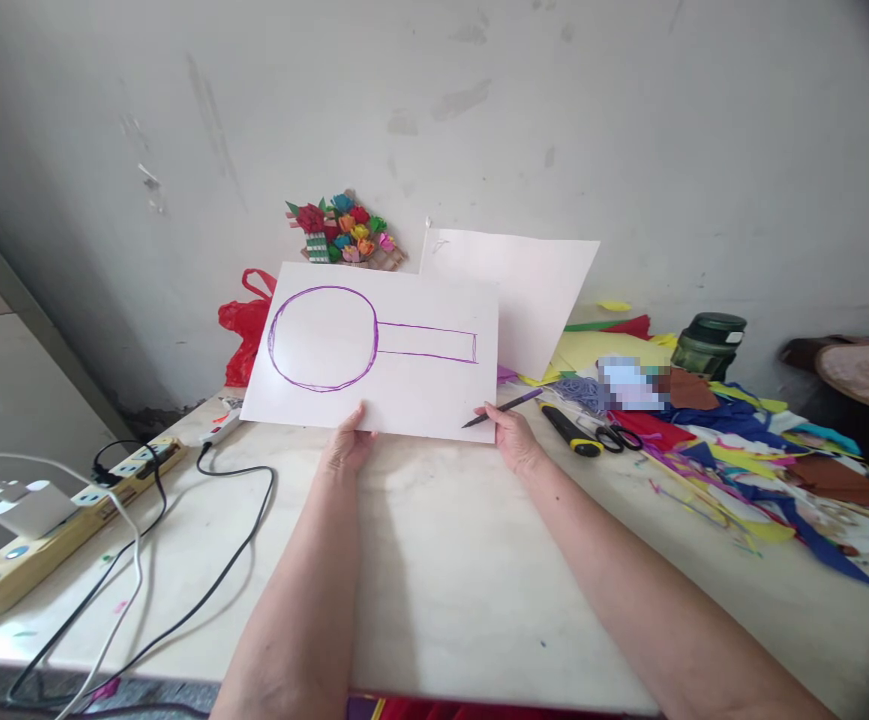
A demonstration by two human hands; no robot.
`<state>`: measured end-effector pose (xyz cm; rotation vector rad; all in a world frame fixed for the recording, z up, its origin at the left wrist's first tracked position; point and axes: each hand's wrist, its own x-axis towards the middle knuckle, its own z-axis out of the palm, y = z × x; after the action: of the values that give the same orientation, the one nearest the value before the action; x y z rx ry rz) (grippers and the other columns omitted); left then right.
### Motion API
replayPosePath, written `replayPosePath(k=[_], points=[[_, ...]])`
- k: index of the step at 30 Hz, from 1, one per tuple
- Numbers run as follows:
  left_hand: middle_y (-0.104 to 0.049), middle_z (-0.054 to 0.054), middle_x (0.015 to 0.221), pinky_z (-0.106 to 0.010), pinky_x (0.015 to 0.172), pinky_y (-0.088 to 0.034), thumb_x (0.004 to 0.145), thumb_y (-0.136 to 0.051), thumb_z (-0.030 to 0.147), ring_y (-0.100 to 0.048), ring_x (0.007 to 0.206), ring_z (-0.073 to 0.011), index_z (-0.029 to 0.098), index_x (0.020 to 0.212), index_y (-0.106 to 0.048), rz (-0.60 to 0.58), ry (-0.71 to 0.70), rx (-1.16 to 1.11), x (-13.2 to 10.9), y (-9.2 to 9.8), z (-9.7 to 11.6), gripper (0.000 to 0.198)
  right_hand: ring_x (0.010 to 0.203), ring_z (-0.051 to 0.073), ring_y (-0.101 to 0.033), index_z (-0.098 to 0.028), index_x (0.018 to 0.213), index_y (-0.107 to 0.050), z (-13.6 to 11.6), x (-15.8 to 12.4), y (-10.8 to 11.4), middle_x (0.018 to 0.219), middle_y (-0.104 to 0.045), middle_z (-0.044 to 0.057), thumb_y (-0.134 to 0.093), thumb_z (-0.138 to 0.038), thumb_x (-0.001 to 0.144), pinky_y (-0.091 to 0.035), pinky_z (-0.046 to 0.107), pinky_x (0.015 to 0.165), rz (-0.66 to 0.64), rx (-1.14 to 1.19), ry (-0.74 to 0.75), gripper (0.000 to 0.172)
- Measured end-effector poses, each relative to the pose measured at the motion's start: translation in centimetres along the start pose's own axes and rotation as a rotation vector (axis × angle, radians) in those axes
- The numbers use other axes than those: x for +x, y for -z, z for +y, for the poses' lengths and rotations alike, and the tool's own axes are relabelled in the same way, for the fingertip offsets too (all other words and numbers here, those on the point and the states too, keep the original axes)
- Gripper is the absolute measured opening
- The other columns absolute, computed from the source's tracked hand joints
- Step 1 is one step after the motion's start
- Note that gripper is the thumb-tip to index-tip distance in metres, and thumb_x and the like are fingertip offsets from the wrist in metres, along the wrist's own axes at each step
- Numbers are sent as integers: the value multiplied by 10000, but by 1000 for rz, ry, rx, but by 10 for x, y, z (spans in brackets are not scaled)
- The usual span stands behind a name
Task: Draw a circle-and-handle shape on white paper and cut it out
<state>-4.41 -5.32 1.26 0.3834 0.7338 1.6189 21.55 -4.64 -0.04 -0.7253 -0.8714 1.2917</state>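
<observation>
A white sheet of paper (434, 300) is held up, tilted toward me, above the table. Drawn on it in purple are a large rounded outline on the left and a long narrow rectangle joined to its right side. My left hand (350, 443) grips the bottom edge with the thumb in front and the fingers mostly behind. At the lower right corner my right hand (515, 438) pinches the sheet and also holds a dark pen (516, 401), its tip pointing left across the paper. Behind stands another blank white sheet (535, 300), leaning upright.
On the right lie a yellow-black utility knife (570, 430), scissors (618, 437), grey yarn (581, 392), coloured scraps (749, 470) and a green-lidded jar (708, 345). A power strip (96, 500) with cables runs along the left. Colourful craft flowers (351, 230) and a red bag (237, 335) stand behind.
</observation>
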Motion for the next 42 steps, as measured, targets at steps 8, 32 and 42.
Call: replayPosePath(k=[8, 32, 42], points=[[-653, 9, 628, -146, 313, -431, 809, -571, 69, -614, 467, -95, 131, 850, -614, 25, -19, -57, -4, -4, 0, 86, 939, 232, -549, -202, 590, -702, 5, -4, -3, 737, -679, 26, -767, -459, 511, -324, 373, 980, 21, -22, 71, 276], [-673, 6, 680, -158, 353, -460, 807, -611, 124, -623, 504, -95, 146, 874, -628, 7, -73, -54, 10, 5, -3, 72, 872, 220, -540, -206, 598, -655, 3, -4, 6, 721, -647, 21, -779, -476, 474, -404, 325, 728, -22, 24, -49, 321], [-655, 20, 635, -170, 328, -452, 819, -565, 73, -612, 470, -93, 138, 824, -615, 52, -59, -33, 5, 0, -2, 82, 1093, 266, -518, -205, 573, -661, 5, -2, 8, 902, -693, 39, -759, -486, 492, -389, 359, 921, -52, 44, -26, 308]])
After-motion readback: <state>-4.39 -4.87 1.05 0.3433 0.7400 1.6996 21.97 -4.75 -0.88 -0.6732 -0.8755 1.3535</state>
